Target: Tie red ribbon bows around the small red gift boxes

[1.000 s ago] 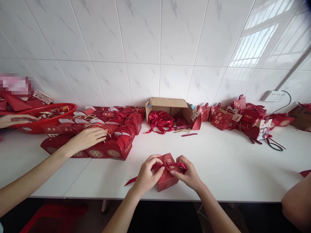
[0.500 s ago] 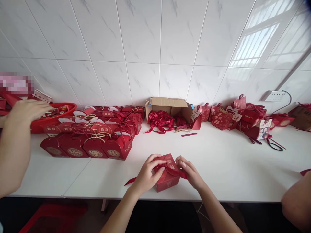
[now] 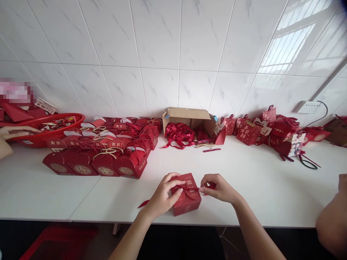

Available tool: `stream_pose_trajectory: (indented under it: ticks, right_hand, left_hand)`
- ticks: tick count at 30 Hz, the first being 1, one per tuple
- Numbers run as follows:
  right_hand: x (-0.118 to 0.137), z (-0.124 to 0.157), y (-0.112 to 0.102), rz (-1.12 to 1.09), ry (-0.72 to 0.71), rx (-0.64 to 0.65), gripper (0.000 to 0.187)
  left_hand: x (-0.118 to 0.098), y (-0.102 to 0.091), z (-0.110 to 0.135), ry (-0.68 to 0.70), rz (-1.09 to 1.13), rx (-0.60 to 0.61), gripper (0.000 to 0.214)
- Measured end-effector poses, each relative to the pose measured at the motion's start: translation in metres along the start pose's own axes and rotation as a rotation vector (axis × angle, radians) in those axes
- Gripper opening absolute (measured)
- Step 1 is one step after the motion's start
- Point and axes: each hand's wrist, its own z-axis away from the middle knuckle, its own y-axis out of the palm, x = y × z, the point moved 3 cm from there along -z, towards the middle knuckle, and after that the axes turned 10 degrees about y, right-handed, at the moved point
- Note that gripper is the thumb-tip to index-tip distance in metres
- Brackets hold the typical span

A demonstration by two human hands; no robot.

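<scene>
A small red gift box (image 3: 187, 207) with pale lettering sits near the front edge of the table. A dark red ribbon (image 3: 193, 189) crosses its top. My left hand (image 3: 164, 196) lies over the box's left side, with fingers and thumb closed on the top where the ribbon crosses; part of the ribbon is hidden under them. One ribbon tail (image 3: 143, 204) sticks out left of that hand. On the right, my right hand (image 3: 219, 188) pinches the other end of the ribbon between thumb and finger, just off the box, and the ribbon between looks taut.
Rows of red handled boxes (image 3: 105, 170) stand at left. Behind them, a co-worker's hand (image 3: 20, 132) is at a red basin (image 3: 24, 141) of small packets. An open carton (image 3: 187, 113) spills ribbons at the back. More red boxes (image 3: 248, 133) line the wall; another person's arm shows far right.
My right hand has moved slightly right, drawing the ribbon straighter and narrower. The left hand stays on the box. At left, the co-worker's arm has pulled back and lowered to the basin's rim.
</scene>
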Motion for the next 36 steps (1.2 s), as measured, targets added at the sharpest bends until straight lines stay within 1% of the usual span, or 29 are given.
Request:
stream_pose_trajectory:
  ticks: [3,6,12,15,17,19,21,23,25,28,32,34,36]
  right_hand:
    - [0.003,-0.004,-0.005,0.064,0.004,-0.064,0.021]
    - [0.004,-0.009,-0.007,0.109,-0.037,-0.142,0.015]
    - [-0.002,-0.012,-0.006,0.125,-0.057,-0.215,0.014]
    - [-0.007,-0.012,-0.004,0.102,-0.041,-0.222,0.016]
    - [-0.01,-0.011,-0.002,0.054,-0.021,-0.21,0.018]
    - [-0.012,-0.011,-0.001,0.012,-0.006,-0.204,0.019]
    - [-0.012,-0.011,0.0,-0.011,-0.01,-0.211,0.019]
    - [-0.012,-0.01,0.0,-0.032,-0.02,-0.215,0.019]
    - [-0.013,-0.01,0.001,-0.049,-0.02,-0.214,0.019]
    - [-0.014,-0.009,0.0,-0.038,-0.02,-0.223,0.019]
    - [-0.016,-0.008,-0.001,-0.029,-0.015,-0.215,0.016]
    - [-0.017,-0.008,0.001,-0.025,-0.006,-0.208,0.015]
    - [-0.018,-0.008,0.003,-0.022,0.014,-0.206,0.016]
  left_hand:
    - [0.0,0.0,0.001,-0.001,-0.057,-0.006,0.026]
    - [0.0,-0.001,0.002,-0.014,-0.093,0.003,0.026]
    - [-0.002,-0.003,0.002,-0.067,-0.102,0.032,0.027]
    - [-0.003,-0.003,0.003,-0.076,-0.129,0.006,0.027]
    - [-0.003,-0.004,0.004,-0.097,-0.139,-0.054,0.034]
    - [-0.001,-0.005,0.007,-0.156,-0.131,-0.131,0.044]
    - [0.001,-0.006,0.01,-0.256,-0.117,-0.181,0.047]
    - [0.002,-0.007,0.011,-0.344,-0.11,-0.178,0.041]
    - [0.0,-0.007,0.012,-0.379,-0.127,-0.156,0.034]
    - [-0.004,-0.01,0.01,-0.359,-0.206,-0.142,0.034]
    - [-0.007,-0.012,0.008,-0.363,-0.346,-0.126,0.044]
    - [-0.006,-0.013,0.007,-0.376,-0.397,-0.124,0.047]
    - [-0.001,-0.012,0.006,-0.367,-0.385,-0.112,0.047]
